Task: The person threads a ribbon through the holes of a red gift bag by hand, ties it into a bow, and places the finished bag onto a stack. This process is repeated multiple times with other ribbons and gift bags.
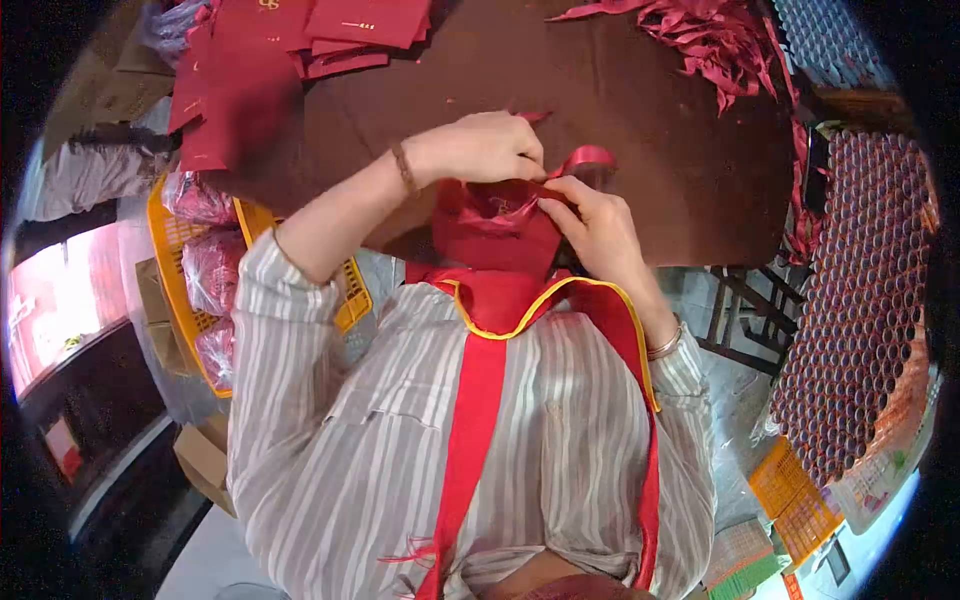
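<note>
My left hand (485, 148) is closed above a dark red bag or pouch (495, 245), its fingertips pinching red ribbon at the top edge. My right hand (603, 228) meets it from the right, thumb and fingers closed on the same ribbon (588, 158), which loops up and away behind the fingers. Gold print shows faintly on the bag, between the hands. The bag is at the table's near edge, against the red apron (485, 385) with yellow trim. The fingertips partly hide the ribbon's crossing.
On the brown table (420, 95), red printed bags (365, 22) lie stacked at the back left and loose red ribbons (705, 45) at the back right. An orange crate (180, 300) of wrapped red packs stands left. Trays of small round items (850, 280) are on the right.
</note>
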{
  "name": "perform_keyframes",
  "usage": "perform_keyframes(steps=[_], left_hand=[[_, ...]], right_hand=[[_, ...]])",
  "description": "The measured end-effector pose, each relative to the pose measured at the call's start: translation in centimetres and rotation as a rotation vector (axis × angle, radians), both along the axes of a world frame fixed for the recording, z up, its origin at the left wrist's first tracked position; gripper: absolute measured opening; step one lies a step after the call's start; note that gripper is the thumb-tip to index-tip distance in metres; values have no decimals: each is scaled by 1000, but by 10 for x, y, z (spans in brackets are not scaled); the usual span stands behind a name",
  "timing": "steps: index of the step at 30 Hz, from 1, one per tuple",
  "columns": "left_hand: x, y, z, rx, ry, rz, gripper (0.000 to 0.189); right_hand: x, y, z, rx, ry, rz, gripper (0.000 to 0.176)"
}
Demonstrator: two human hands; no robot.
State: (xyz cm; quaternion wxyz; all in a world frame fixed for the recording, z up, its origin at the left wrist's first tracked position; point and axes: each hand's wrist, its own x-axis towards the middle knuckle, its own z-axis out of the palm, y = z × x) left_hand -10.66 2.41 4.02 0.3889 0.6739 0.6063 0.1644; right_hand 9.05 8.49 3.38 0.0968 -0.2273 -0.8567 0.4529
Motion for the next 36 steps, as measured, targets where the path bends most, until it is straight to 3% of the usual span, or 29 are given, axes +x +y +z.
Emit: perform_keyframes(steps=[4,12,16,19,20,22,24,26,29,32,36], left_hand=[[-9,17,-1,-283,-162,-129,22],[-3,12,-13,-448,-377,94,16],[-3,5,-17,-376,-349,199,21],[-10,12,-43,-152,-419,394,21],[-5,17,-26,-154,-468,560,21],[-12,33,-15,33,-396,631,19],[-20,52,-16,109,-613,675,17],[-23,58,-15,49,-603,616,20],[-34,57,-17,511,-134,582,35],[-54,24,-1,305,-459,795,27],[-41,-18,-14,301,-168,661,17]], right_hand=[[-2,-6,4,-84,-61,-93,21],[-3,-4,-9,-72,117,-33,20],[-3,4,-16,-213,113,-15,19],[-6,3,-13,-284,83,59,17],[-7,2,-13,-283,83,63,17],[-9,1,-15,-317,79,109,16],[-8,2,-18,-309,96,107,16],[-8,5,-20,-461,-2,-3,16],[-6,11,-37,-482,100,-66,16],[1,29,-46,-486,83,-98,16],[2,40,-38,-502,116,-88,19]])
